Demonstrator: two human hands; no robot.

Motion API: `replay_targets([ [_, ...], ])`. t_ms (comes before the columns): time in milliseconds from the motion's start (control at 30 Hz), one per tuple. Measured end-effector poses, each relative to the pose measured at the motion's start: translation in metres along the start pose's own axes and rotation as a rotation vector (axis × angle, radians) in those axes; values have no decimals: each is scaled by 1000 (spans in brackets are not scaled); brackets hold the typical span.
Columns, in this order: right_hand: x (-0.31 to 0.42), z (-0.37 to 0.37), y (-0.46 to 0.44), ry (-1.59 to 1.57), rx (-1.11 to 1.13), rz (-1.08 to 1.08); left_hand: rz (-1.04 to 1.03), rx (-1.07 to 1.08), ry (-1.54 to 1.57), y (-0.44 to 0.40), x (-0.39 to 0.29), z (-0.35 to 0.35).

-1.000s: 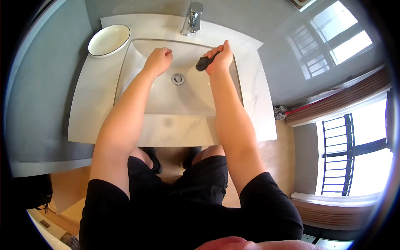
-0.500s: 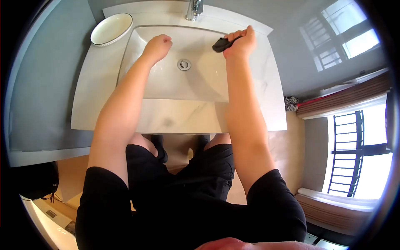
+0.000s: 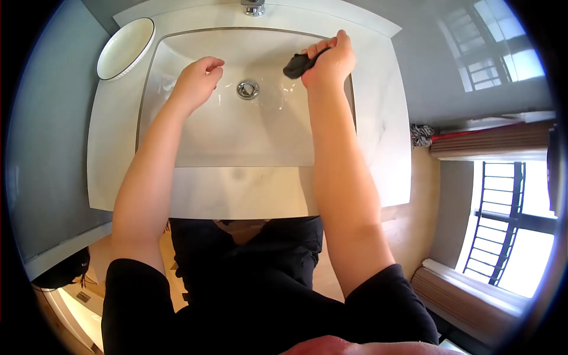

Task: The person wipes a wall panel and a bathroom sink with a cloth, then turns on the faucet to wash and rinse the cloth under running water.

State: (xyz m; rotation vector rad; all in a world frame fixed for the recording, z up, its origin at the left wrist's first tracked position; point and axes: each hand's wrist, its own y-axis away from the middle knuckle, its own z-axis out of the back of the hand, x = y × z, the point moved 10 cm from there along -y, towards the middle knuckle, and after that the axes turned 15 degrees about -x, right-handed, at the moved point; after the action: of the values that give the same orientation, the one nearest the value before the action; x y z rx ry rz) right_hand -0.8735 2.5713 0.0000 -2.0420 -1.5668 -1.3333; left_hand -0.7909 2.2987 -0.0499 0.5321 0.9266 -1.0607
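My right hand is closed around a bunched, wet-looking dark cloth, whose end sticks out to the left over the right side of the white sink. I cannot make out what kind of cloth it is. My left hand hovers over the left part of the basin, its fingers loosely curled with a gap between thumb and forefinger. Nothing shows in it. Between the two hands lies the round metal drain, with streaks of water or glare around it.
A chrome faucet stands at the back edge of the sink. On the counter at the left is an oval white dish with a dark rim. Grey walls flank both sides, and a barred window is at the right.
My view has moved nearer the sink, so the basin fills more of it. My left hand has loosened from a fist. The right hand still grips the dark cloth.
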Motion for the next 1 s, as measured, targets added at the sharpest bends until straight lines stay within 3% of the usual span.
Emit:
replay_targets([
  [233,-10,-4,11,-73,25,-167,-48,-115,99,4,-2,-2],
  [300,-48,22,-12,-13,-116,-173,14,-249,122,-8,14,-9],
  [367,-124,66,-28,-11,-279,-597,-230,-204,-212,1,7,-27],
  [400,-168,90,-24,-84,-325,-871,-151,-128,-175,5,-6,-25],
  [467,-118,72,24,42,-293,-668,-69,-20,-130,25,-39,-14],
  [533,-75,37,86,-27,-204,-748,316,111,201,57,-50,6],
  [567,-64,36,104,-28,-217,-740,316,126,205,71,-59,14],
  [633,-47,42,127,394,-131,-599,639,132,539,107,-48,15],
  [733,-58,111,138,379,-464,-703,653,237,426,150,-64,6],
  [767,-41,106,150,379,-446,-702,624,277,406,161,-85,5],
  [833,14,52,157,484,-58,-432,764,373,554,185,-139,12],
  [933,60,7,208,343,140,-616,738,398,751,198,-181,10],
  [967,72,2,210,352,156,-619,736,381,760,195,-178,11],
  [1000,88,-13,210,416,310,-519,623,333,795,181,-180,13],
])
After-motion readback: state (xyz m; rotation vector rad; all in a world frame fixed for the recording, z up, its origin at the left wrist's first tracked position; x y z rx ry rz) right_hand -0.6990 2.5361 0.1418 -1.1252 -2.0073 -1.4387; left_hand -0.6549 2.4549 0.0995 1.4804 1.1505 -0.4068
